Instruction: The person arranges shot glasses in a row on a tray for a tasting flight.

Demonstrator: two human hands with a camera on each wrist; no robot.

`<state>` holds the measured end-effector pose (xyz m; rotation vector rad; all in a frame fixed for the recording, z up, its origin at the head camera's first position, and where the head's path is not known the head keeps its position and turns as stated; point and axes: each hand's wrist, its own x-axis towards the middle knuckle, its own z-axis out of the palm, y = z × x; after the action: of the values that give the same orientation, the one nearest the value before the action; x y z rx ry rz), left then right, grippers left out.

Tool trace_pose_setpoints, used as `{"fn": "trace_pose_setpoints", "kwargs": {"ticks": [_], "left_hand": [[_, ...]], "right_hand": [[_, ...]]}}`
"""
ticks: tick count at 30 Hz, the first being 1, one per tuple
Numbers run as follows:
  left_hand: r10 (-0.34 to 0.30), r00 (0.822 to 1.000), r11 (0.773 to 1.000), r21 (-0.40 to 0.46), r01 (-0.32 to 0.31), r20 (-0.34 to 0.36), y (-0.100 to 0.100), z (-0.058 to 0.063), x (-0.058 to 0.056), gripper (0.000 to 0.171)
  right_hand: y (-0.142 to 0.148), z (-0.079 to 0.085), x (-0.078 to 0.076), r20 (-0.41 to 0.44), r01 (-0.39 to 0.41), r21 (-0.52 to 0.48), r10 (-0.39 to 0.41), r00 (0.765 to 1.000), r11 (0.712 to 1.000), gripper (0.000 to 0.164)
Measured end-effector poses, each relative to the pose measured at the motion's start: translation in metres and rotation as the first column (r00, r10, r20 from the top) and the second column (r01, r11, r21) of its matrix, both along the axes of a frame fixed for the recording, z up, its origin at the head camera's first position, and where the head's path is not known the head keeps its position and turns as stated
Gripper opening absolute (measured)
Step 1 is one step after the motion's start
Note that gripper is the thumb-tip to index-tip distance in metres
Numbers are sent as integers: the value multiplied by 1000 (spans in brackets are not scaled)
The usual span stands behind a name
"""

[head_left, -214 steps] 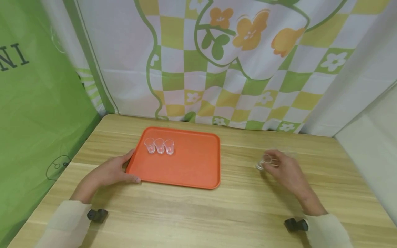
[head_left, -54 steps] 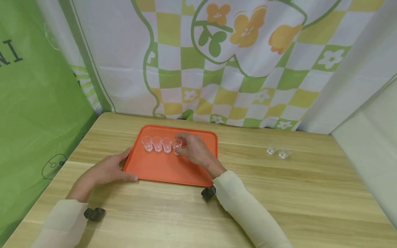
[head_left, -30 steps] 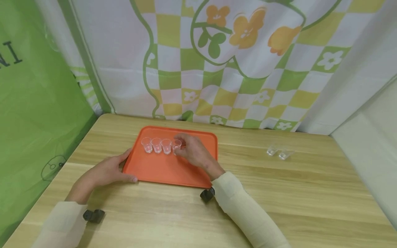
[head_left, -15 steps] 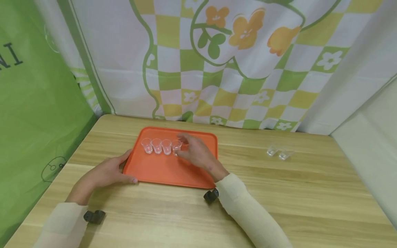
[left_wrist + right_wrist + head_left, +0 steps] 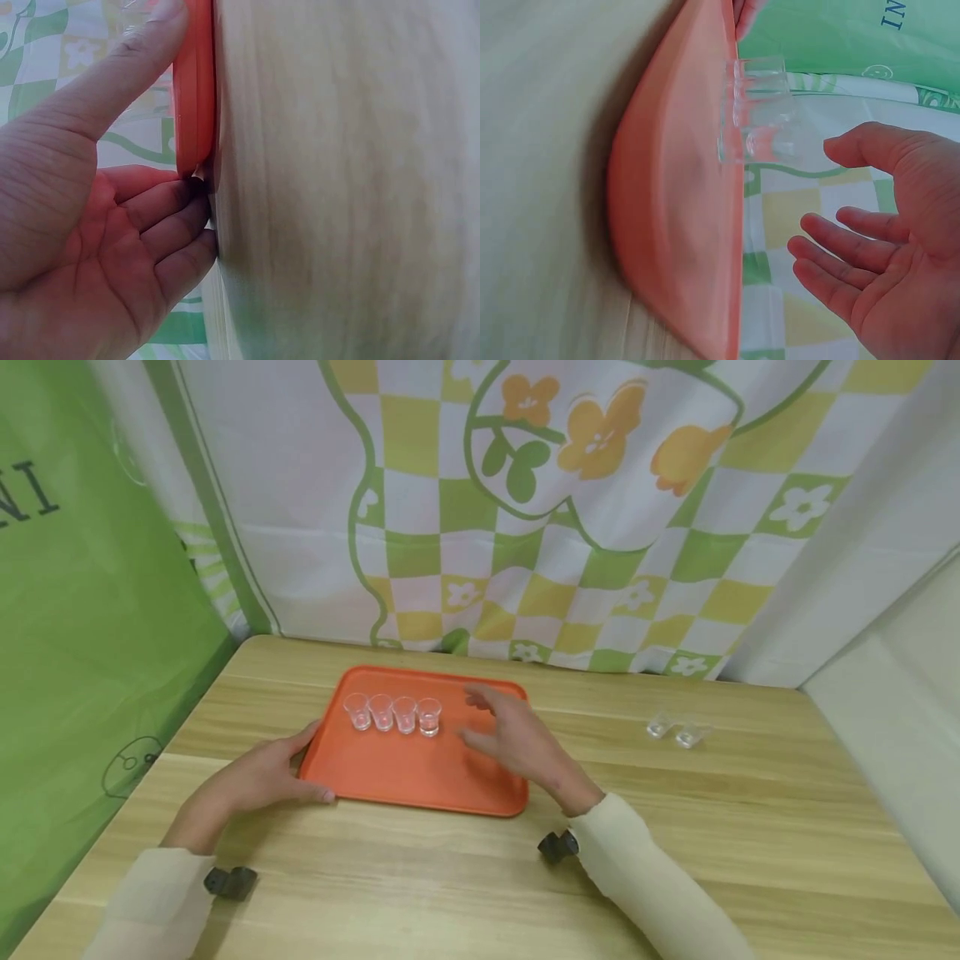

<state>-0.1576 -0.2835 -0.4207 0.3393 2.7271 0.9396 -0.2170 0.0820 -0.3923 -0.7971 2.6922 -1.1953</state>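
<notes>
An orange tray (image 5: 420,777) lies on the wooden table. Along its back left part several small clear shot glasses (image 5: 405,714) stand upright in a row, side by side. My left hand (image 5: 258,777) holds the tray's near left corner, thumb at the front edge and fingers at the left side; the left wrist view shows the fingertips (image 5: 196,251) low against the table. Over the tray's right part, apart from the rightmost glass (image 5: 429,717), is my right hand (image 5: 517,739). Its thumb and fingers are spread, and nothing is between them in the right wrist view.
Two more clear shot glasses (image 5: 690,735) stand close together on the table (image 5: 600,718), right of the tray. A patterned curtain (image 5: 540,560) hangs behind the table, and a green cloth (image 5: 97,610) at the left.
The right hand brought a glass from the right side of the table to the row's right end, released it and has drawn back rightward. The left hand has stayed at the tray corner.
</notes>
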Motion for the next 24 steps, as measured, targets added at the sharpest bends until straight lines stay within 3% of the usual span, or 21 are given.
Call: {"fn": "trace_pose_setpoints", "kwargs": {"ticks": [12,19,24], "left_hand": [[1,1000,1000,-6,-1,5,1,1,0,124],[0,1000,1000,-11,1,12,0,1,-1,125],[-5,1000,1000,-7,5,12,0,0,-1,126]], "right_hand": [[54,4,19,-92,34,-12,-35,995,999,60],[83,1,25,-184,78,-5,-78,980,997,53],[104,2,27,-202,122,-6,-121,972,992,50]]}}
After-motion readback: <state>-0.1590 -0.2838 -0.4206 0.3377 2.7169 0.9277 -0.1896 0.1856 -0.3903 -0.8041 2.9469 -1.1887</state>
